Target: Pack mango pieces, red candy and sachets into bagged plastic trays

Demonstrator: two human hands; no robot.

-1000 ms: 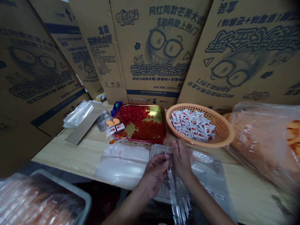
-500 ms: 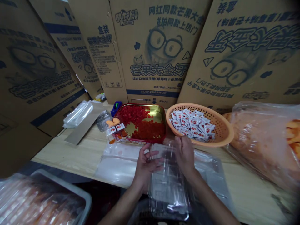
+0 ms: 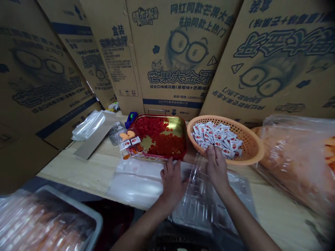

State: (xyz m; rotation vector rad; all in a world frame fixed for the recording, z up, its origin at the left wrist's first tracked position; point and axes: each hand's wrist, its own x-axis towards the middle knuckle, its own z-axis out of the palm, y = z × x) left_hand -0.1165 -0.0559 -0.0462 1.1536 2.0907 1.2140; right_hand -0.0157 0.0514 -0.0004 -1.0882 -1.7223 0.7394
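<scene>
Clear tray (image 3: 199,205) is open now at the table's front edge: left hand (image 3: 171,177) flat on it, right hand (image 3: 217,167) reaching the basket (image 3: 255,153), grip unreadable.

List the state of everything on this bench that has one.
Clear clamshell tray: open, lying flat.
Red tin: uncovered, partly filled with red candies.
Orange basket: holding white sachets.
Large plastic bag: lying down, orange pieces inside.
Left hand: palm down at the tray's left edge.
Right hand: at the tray's far edge by the basket, grip unclear.
</scene>
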